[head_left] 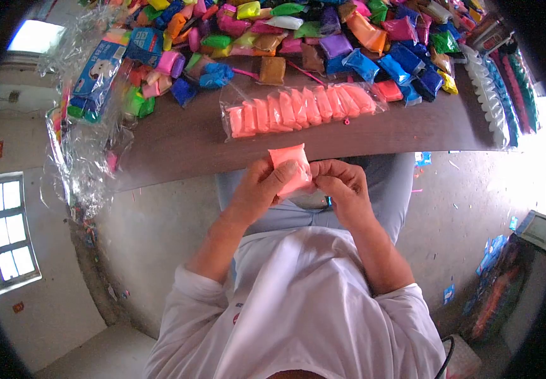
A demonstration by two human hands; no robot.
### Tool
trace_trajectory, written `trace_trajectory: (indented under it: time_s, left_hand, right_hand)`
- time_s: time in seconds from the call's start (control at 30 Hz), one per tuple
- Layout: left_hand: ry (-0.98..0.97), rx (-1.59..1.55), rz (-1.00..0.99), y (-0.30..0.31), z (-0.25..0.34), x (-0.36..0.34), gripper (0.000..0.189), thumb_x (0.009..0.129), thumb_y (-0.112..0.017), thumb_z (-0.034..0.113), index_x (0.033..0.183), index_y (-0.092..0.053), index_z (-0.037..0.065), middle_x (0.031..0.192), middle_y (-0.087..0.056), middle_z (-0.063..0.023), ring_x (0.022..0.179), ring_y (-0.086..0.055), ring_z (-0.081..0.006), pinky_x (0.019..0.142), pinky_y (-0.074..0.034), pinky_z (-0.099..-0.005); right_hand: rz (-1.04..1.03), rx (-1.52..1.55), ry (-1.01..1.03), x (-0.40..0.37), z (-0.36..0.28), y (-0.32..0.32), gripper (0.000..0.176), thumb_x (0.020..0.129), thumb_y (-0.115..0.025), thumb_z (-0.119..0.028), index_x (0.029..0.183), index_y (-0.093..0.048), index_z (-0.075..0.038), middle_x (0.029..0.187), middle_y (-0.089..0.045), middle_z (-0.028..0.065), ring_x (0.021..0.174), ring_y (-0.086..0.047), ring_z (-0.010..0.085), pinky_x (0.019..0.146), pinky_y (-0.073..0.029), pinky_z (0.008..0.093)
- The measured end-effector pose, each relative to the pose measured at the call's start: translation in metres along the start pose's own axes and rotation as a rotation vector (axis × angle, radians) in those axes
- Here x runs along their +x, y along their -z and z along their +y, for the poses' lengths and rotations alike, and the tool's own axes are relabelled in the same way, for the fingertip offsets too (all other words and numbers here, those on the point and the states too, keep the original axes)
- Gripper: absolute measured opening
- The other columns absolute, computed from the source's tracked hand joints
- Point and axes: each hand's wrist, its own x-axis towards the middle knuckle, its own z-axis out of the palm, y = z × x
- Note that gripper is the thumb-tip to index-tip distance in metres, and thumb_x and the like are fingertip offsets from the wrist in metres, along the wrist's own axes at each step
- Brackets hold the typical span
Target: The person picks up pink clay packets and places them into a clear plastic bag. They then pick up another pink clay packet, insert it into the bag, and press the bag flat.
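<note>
My left hand [263,184] grips a coral-pink packet of soft clay [290,165], thumb across its front, just off the table's near edge. The fingers of my right hand [341,181] pinch the packet's right side near its lower corner. Beyond both hands, a clear plastic bag [227,114] lies on the table, holding a row of several similar coral packets [304,107]. What the pinching fingertips cover at the packet's corner is hidden.
A heap of many-coloured clay packets [273,69] covers the far side of the brown table [178,148]. Crumpled clear wrap [90,151] hangs over the left edge, beside a blue printed package [99,69]. Strips of packets [491,95] lie at the right.
</note>
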Motion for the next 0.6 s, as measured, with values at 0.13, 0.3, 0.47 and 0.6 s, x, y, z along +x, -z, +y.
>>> trace_trajectory:
  time_s: [0.13, 0.3, 0.47, 0.6]
  left_hand:
    - [-0.044, -0.049, -0.046, 0.003, -0.006, 0.004, 0.034, 0.094, -0.056, 0.039, 0.090, -0.062, 0.006, 0.061, -0.051, 0.0053, 0.048, -0.042, -0.0017, 0.039, -0.029, -0.0194]
    - [0.038, -0.021, -0.016, -0.001, -0.001, 0.003, 0.033, 0.091, -0.058, 0.040, 0.088, -0.062, 0.007, 0.062, -0.051, 0.0049, 0.047, -0.042, -0.0036, 0.039, -0.029, -0.0210]
    - [-0.044, 0.057, -0.039, -0.005, -0.002, 0.006, 0.032, 0.093, -0.057, 0.038, 0.090, -0.062, 0.007, 0.063, -0.051, 0.0056, 0.049, -0.042, -0.0023, 0.041, -0.030, -0.0201]
    - [-0.077, 0.063, -0.039, -0.007, -0.005, 0.008, 0.032, 0.094, -0.056, 0.038, 0.091, -0.062, 0.006, 0.063, -0.051, 0.0056, 0.050, -0.042, -0.0013, 0.041, -0.031, -0.0192]
  right_hand:
    - [-0.036, 0.092, 0.013, 0.002, 0.007, 0.007, 0.019, 0.087, -0.059, -0.008, 0.100, -0.065, 0.006, 0.091, -0.067, 0.0058, 0.078, -0.062, 0.0102, 0.073, -0.050, 0.0239]
    - [0.055, -0.007, -0.008, 0.000, 0.002, -0.002, 0.016, 0.086, -0.064, -0.008, 0.097, -0.065, 0.004, 0.087, -0.067, 0.0045, 0.076, -0.060, 0.0086, 0.070, -0.049, 0.0234]
    - [0.129, -0.377, 0.066, -0.001, 0.008, 0.000, 0.014, 0.088, -0.064, -0.010, 0.095, -0.066, 0.003, 0.084, -0.067, 0.0038, 0.074, -0.058, 0.0070, 0.067, -0.048, 0.0221]
    - [0.115, -0.281, 0.019, -0.003, 0.007, 0.002, 0.015, 0.090, -0.062, -0.011, 0.095, -0.065, 0.002, 0.084, -0.066, 0.0022, 0.075, -0.058, 0.0065, 0.067, -0.048, 0.0212]
